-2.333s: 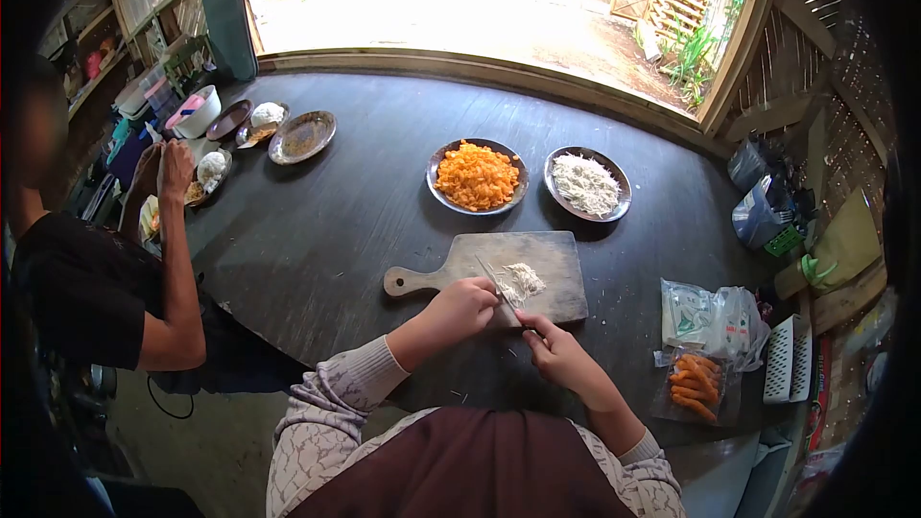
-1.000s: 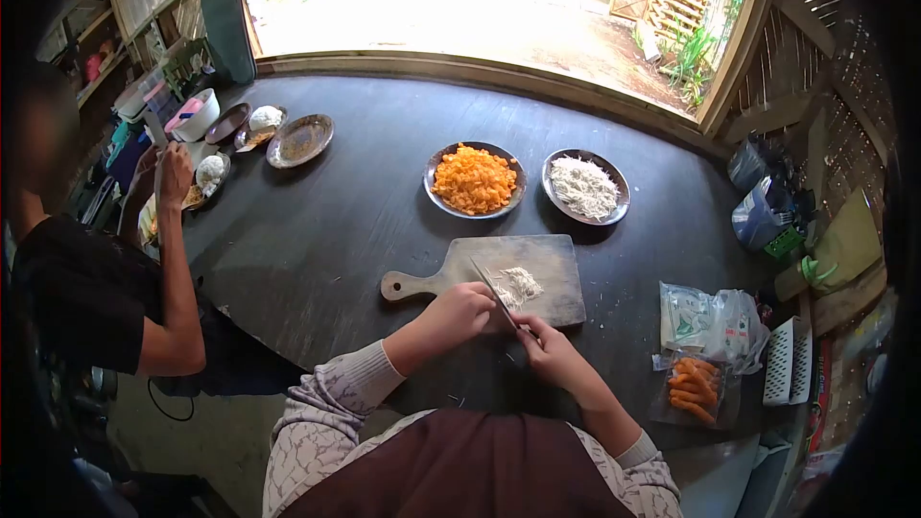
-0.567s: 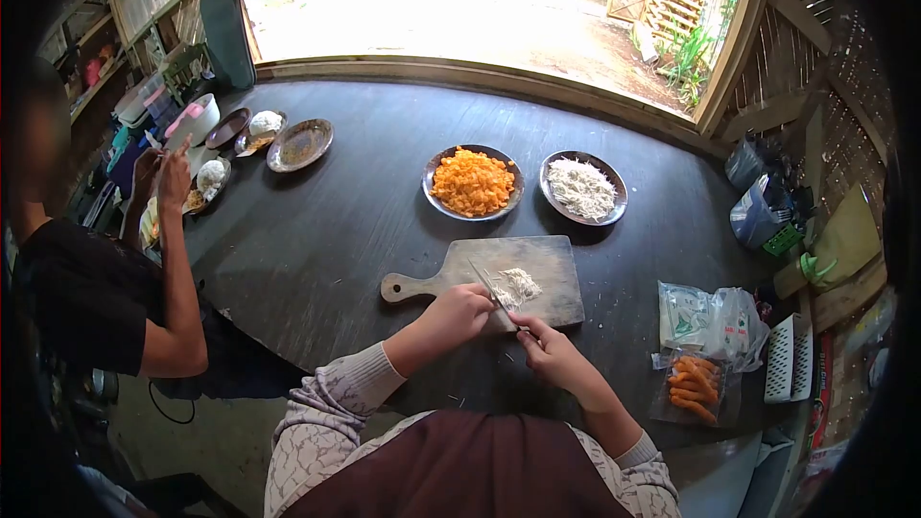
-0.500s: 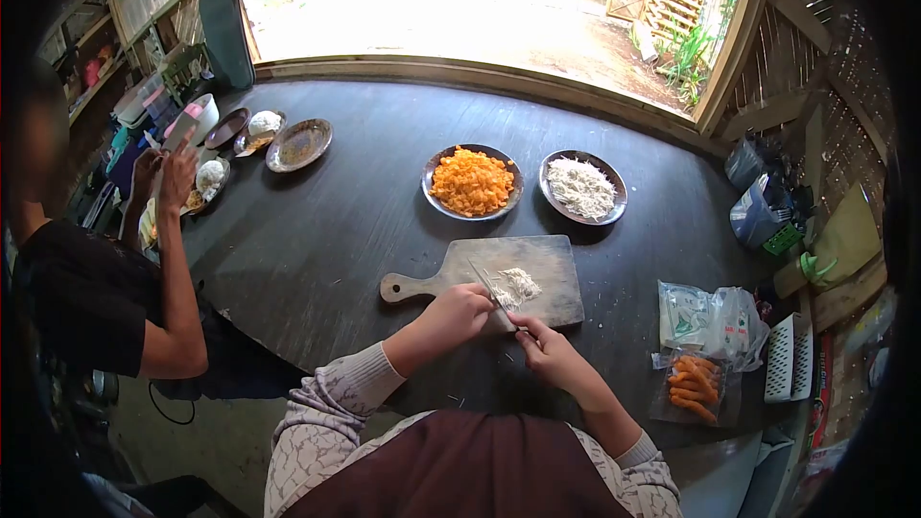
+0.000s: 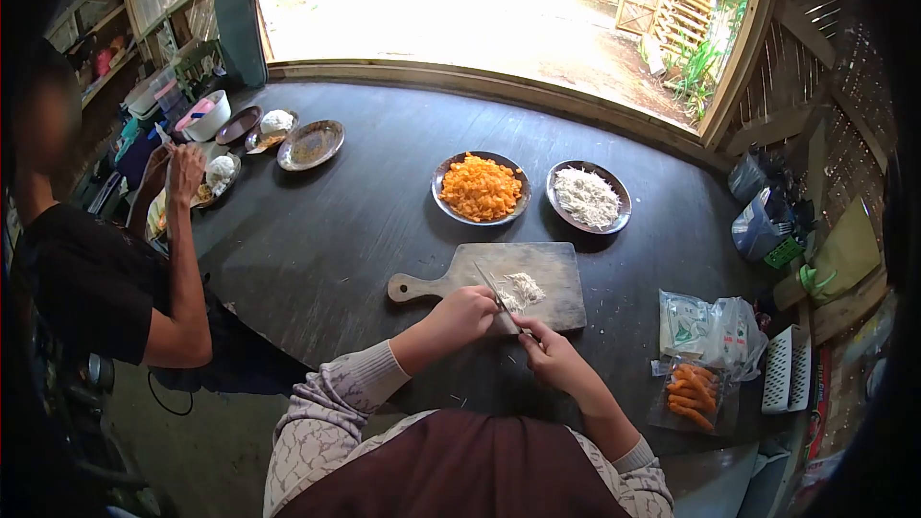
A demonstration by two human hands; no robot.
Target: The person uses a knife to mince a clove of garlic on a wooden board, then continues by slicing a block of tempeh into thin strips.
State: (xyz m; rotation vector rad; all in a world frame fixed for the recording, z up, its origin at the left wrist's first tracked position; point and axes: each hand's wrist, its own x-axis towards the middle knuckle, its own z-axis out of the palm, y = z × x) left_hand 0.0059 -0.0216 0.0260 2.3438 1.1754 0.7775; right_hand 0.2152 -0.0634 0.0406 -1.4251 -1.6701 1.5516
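The white shreds [image 5: 524,288] lie on the cutting board [image 5: 537,269], just beyond my fingers. My right hand [image 5: 552,355] grips the knife [image 5: 499,290], blade angled across the board; my left hand [image 5: 467,312] curls closed beside the pile.

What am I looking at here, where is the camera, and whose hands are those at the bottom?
There is no machine: the camera sits on a person's head and looks down at their own two hands. The right hand grips a knife whose blade lies over a small pile of white shreds on a wooden cutting board. The left hand rests at the board's near edge beside the blade. Beyond, on the dark round table, stand a plate of chopped orange pieces and a plate of white shreds. A bag of carrots lies to the right. Another person sits at the left.
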